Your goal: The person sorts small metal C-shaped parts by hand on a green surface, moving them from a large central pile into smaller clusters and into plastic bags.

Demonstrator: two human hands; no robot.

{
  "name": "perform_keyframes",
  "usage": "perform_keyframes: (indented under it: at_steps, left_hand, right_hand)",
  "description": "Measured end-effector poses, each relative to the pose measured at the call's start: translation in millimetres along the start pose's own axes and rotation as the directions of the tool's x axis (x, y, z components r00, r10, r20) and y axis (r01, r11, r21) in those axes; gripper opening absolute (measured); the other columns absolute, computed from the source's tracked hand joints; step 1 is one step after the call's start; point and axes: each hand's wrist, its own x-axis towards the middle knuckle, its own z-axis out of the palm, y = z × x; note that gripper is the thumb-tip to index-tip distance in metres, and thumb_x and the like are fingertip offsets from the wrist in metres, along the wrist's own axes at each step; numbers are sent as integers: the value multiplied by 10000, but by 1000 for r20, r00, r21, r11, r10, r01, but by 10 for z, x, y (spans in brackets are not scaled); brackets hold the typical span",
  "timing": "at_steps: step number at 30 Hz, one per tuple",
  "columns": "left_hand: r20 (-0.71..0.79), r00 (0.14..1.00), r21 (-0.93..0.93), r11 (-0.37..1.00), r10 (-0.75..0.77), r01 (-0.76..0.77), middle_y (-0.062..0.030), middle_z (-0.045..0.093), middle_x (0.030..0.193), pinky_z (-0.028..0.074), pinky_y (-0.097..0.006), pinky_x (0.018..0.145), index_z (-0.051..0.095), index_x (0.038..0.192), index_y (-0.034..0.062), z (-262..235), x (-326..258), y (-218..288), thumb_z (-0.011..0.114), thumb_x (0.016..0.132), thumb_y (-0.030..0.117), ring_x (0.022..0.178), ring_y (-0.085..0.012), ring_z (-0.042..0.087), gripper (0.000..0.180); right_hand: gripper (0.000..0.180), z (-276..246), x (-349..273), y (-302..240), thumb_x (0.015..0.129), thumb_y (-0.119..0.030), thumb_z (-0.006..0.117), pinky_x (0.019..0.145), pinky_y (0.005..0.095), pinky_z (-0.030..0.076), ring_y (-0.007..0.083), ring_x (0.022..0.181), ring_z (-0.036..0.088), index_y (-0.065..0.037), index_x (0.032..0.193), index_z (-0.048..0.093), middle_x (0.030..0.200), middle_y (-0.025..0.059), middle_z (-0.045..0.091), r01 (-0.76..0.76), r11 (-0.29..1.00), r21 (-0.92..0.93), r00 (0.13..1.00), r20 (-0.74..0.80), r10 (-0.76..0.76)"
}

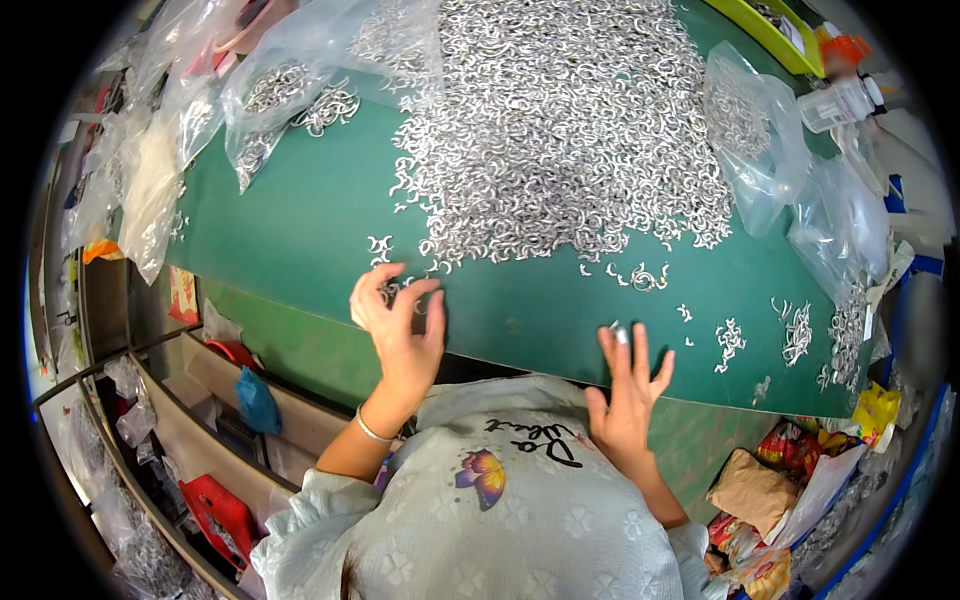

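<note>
A big spread of small silver crescent-shaped metal pieces covers the middle of the green table. At its near left corner, my left hand is curved over a few loose crescents, fingers bent and apart; some pieces show beneath them. My right hand rests at the table's near edge with its fingers spread. One of its fingers has a whitish-silver patch near the tip, and a tiny piece seems to lie by it. Small groups of crescents lie to the right of this hand.
Clear plastic bags with metal pieces stand at the back left and right. A yellow-green tray and a white bottle sit at the far right. Open drawers are below left; a brown paper bag is below right.
</note>
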Motion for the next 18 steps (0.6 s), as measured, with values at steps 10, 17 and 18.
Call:
perform_keyframes:
  at_steps: [10, 17, 18]
  left_hand:
    - [102, 965, -357, 914, 241, -191, -94, 627, 1027, 389, -378, 882, 687, 917, 58, 224, 131, 607, 730, 711, -53, 989, -269, 581, 237]
    - [456, 663, -392, 803, 594, -449, -92, 444, 1470, 278, -541, 1045, 544, 1301, 26, 550, 235, 1033, 646, 812, 28, 1338, -283, 420, 500]
    - [489, 624, -374, 793, 609, -481, -96, 417, 1493, 266, -563, 1059, 531, 1313, 16, 578, 241, 1058, 636, 821, 33, 1366, -289, 394, 504]
  right_hand:
    - [610, -214, 232, 126, 967, -227, 517, 1119, 640, 55, 392, 1448, 248, 54, 1457, 286, 1433, 125, 507, -73, 997, -5, 981, -182, 71]
    - [627, -212, 172, 267, 914, -154, 576, 1118, 646, 28, 378, 1442, 274, 64, 1440, 313, 1416, 141, 519, -225, 969, -102, 946, -262, 192]
    - [630, -219, 178, 286, 906, -140, 583, 1119, 645, 28, 380, 1442, 273, 65, 1438, 314, 1418, 141, 517, -209, 975, -82, 944, -279, 178]
